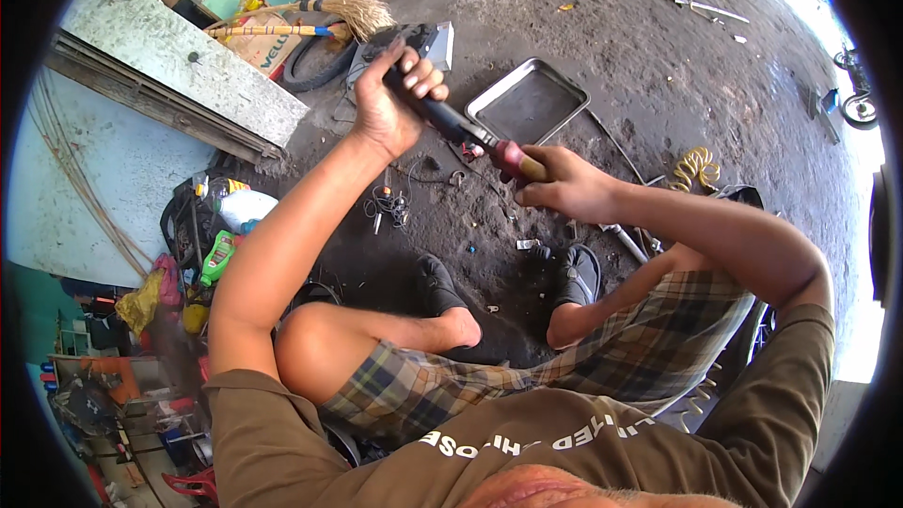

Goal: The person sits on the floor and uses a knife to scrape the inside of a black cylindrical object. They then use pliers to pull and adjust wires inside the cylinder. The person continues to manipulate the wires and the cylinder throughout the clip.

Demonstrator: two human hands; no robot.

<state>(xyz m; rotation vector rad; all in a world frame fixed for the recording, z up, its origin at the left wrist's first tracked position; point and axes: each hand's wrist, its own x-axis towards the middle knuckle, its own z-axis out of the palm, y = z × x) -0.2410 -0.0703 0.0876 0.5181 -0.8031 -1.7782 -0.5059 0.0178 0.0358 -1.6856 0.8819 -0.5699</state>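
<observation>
Black and greasy, the long tool [442, 113] is what both hands are busy with, held up over the oil-stained concrete floor [602, 56] in front of a seated person. The left hand [390, 99] wraps its grip fully round the thick upper end, fingers pressed together over the body at about eleven o'clock from the person's knees. The right hand [564, 186] pinches the reddish handle [515, 160] at the lower end, thumb and fingers pressed tight on it. The tool runs on a slant between the two hands, well above the floor and touching nothing else.

An empty metal tray [529, 102] lies on the floor just beyond the tool, at twelve o'clock. A straw broom [320, 19] lies at ten o'clock, and plastic bottles [226, 226] cluster at nine o'clock by the wall. A coiled yellow hose [694, 167] sits at two o'clock. Small loose bits dot the floor near the feet in their black sandals [574, 273].

My guess is the person is working the red-handled end against the tool's body, twisting or prying. The next move calls for the left hand to hold firm while the right turns.
</observation>
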